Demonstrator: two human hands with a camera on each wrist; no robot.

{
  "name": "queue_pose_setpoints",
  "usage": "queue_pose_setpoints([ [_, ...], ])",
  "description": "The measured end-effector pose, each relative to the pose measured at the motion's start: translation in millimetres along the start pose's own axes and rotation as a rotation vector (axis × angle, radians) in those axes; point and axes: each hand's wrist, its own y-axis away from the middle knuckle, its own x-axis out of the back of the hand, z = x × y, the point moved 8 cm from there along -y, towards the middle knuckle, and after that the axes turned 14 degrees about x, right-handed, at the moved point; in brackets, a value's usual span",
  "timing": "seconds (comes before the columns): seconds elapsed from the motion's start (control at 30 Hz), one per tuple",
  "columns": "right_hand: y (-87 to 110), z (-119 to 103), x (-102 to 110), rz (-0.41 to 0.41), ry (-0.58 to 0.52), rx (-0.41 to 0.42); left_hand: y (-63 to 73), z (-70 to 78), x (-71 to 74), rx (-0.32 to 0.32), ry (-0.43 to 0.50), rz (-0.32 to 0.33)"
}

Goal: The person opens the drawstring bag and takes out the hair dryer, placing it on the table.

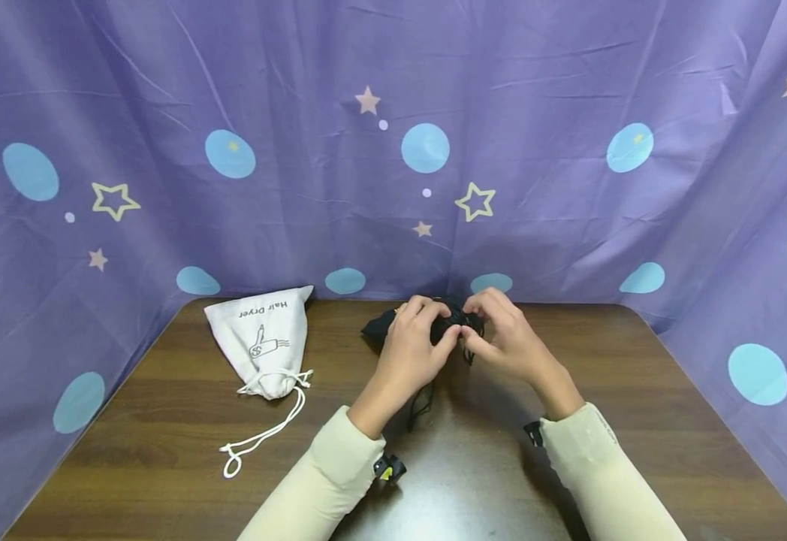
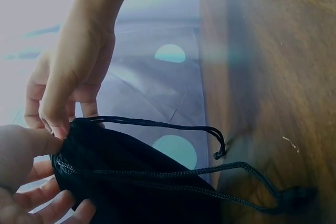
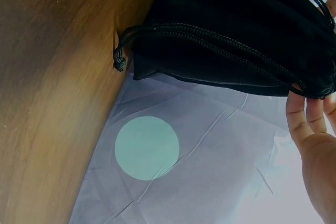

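Purple curtain [image 1: 535,240] w/ stars + blue dots wraps the far side and flanks of a brown wood table [image 1: 650,428]. Black bag [image 3: 236,9] is at the far side of the tabletop, a bit R of ctr, w/ both hands on it.

Key relation: bag mouth vs body. Wrist views put the gathered mouth up top btwn the hands, w/ the body below it toward the tabletop, so long axis runs approx mouth-up, bottom-down. Exact tilt unclear; can't tell if the bottom touches wood. Head view: one dark corner pokes out past the L hand, away from the R.

L hand [image 1: 410,346]: thumb + fingers pinch the mouth on its side. R hand [image 1: 510,336]: same on the opp. side, fingertips at the rim. Thumb tips meet or nearly so at the mouth; neither hand clearly nearer.

L cord loop [image 2: 220,168] + R cord loop [image 3: 184,30] come off opp. sides of the mouth and hang down along the body, ends loose. My read: any pull there acts across the mouth, L-R, not along the long axis.

White pouch [image 1: 261,319] marked "Hair Dryer" lies L, well apart, L hand nearer; its white cord [image 1: 268,433] trails toward the person.
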Motion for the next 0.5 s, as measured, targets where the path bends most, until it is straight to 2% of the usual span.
queue_pose_setpoints([
  [0.33,-3.4,-3.1,-3.7,-0.003,0.007,0.028,3.8,1.1,-1.4,0.021,0.023,0.039],
  [0.5,-5.3,-7.1,-4.3,-0.007,0.009,0.031,6.2,2.7,-7.2,-0.030,0.009,0.057],
])
